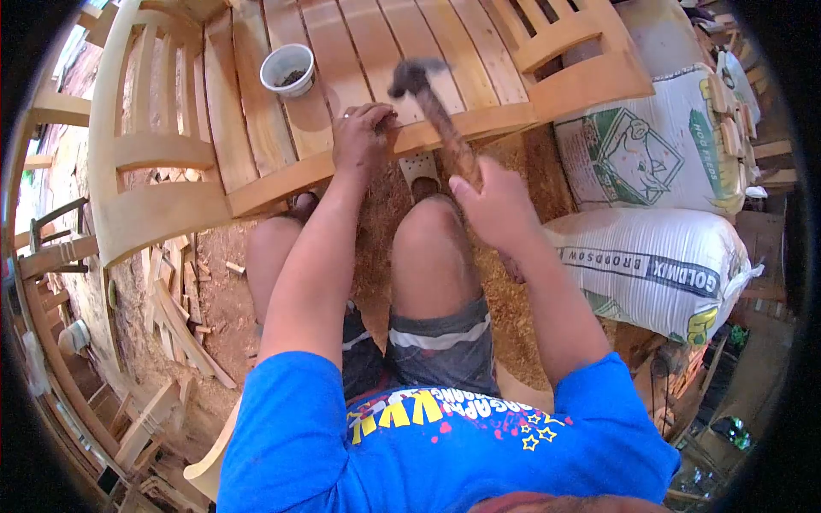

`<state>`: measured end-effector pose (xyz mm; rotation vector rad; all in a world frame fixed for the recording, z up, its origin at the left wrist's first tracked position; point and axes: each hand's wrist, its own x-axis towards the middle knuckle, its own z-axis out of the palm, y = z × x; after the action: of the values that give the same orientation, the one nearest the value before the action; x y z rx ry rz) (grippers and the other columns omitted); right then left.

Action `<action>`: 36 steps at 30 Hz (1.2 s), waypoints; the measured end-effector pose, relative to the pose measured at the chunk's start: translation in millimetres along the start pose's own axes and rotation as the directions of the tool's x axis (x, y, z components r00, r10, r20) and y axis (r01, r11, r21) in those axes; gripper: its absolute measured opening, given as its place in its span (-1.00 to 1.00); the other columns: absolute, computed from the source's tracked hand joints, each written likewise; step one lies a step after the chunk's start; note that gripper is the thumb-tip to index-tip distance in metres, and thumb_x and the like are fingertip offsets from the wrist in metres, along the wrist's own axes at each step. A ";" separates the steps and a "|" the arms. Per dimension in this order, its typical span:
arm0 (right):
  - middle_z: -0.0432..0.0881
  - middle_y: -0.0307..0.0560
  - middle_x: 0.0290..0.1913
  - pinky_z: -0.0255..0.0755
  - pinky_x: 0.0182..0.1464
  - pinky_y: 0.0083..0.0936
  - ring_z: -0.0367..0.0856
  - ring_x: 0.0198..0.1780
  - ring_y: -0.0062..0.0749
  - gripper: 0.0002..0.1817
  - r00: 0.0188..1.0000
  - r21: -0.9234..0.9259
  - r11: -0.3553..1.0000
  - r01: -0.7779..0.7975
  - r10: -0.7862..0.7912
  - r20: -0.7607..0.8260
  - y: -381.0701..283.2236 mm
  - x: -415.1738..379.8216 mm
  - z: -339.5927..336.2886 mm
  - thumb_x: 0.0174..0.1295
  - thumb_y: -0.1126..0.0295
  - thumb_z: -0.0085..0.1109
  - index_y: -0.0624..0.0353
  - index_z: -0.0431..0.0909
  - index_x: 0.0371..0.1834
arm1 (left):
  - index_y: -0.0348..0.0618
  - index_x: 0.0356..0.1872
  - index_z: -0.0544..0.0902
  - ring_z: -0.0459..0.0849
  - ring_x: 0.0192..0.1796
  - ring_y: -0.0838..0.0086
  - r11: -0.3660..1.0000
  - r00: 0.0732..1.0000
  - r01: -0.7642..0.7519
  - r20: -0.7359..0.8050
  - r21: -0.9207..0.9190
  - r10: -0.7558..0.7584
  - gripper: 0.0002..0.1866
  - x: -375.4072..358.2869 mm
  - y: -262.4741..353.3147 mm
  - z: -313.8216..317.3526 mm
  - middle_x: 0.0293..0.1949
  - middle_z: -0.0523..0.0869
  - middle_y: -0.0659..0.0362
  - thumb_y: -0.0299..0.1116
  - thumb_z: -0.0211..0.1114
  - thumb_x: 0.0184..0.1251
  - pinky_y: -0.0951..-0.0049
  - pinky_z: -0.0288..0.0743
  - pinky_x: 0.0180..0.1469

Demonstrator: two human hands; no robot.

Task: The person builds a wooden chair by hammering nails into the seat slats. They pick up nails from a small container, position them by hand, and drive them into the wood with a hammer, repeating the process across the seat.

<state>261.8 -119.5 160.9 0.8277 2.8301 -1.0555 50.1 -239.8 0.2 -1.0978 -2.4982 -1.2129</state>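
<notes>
My right hand (pixel 496 201) grips the wooden handle of a hammer (pixel 443 124). The hammer's dark head is raised and blurred above the front of a wooden bench seat (pixel 244 94). Close to the hammer, my left hand (pixel 363 137) rests at the seat's front edge with its fingers pinched together. Whatever is between those fingertips is too small to make out. Behind my left hand, a white tub (pixel 298 89) holding small dark pieces stands on the slats.
Slatted bench arms rise at the left (pixel 162 154) and right (pixel 590 81). Two filled white sacks, one upper (pixel 590 137) and one lower (pixel 633 269), lie to the right. Wood offcuts (pixel 180 321) litter the dirt floor at left. My knees are under the bench's front edge.
</notes>
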 end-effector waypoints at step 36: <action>0.71 0.10 -0.37 0.59 -0.23 -0.35 0.74 -0.34 -0.27 -0.80 0.901 0.324 0.904 0.278 -0.129 -0.413 -89.0 -12.0 -40.8 0.45 0.35 0.28 0.28 0.54 -0.11 | 0.17 0.11 0.77 0.60 0.33 0.33 0.966 0.993 0.111 0.010 0.235 -0.116 -0.67 -6.8 -20.9 13.1 0.35 0.66 0.38 -0.30 0.25 0.37 0.08 0.38 0.33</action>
<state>236.2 -156.6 248.6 0.8461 3.1417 -1.6827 43.0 -242.4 -24.2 -0.9268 -2.6701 -0.9038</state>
